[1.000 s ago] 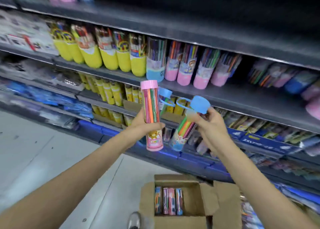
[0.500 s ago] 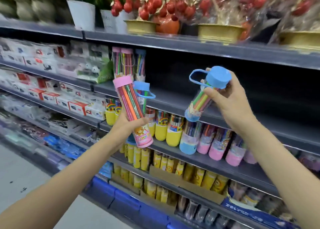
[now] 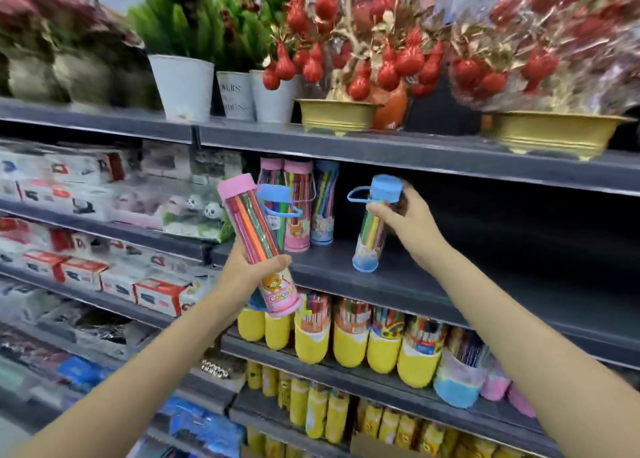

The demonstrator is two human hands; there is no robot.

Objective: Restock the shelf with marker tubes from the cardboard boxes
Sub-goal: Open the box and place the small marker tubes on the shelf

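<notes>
My right hand (image 3: 412,225) has come down and forward since a moment ago: the blue-capped marker tube (image 3: 372,232) that I was holding up in the air, tilted with its base toward the shelves, now stands nearly upright with its blue base at or just above the dark shelf board (image 3: 450,284), near the board's front edge. I cannot tell whether the base is fully seated. My fingers and thumb are curled round the upper part of the tube just under the cap, so this one is being placed but not yet let go. I take that to mean the first tube of this handful is almost stocked.

Its long axis runs close to vertical, cap and loop handle on top, leaning slightly with the cap toward the right. It stands apart from the three tubes already on the shelf (image 3: 301,208), which stand upright toward the left end of the same board; to the right the board is bare.

My left hand (image 3: 249,277) grips two more tubes together in front of that shelf's front edge: a pink-capped tube (image 3: 258,239) with the bear label, and a blue-handled tube (image 3: 277,208) behind it, mostly hidden. Both slant, caps up and to the left, bases down to the right, over the yellow-based tubes (image 3: 346,339) on the shelf below. They go up next, I judge
</notes>
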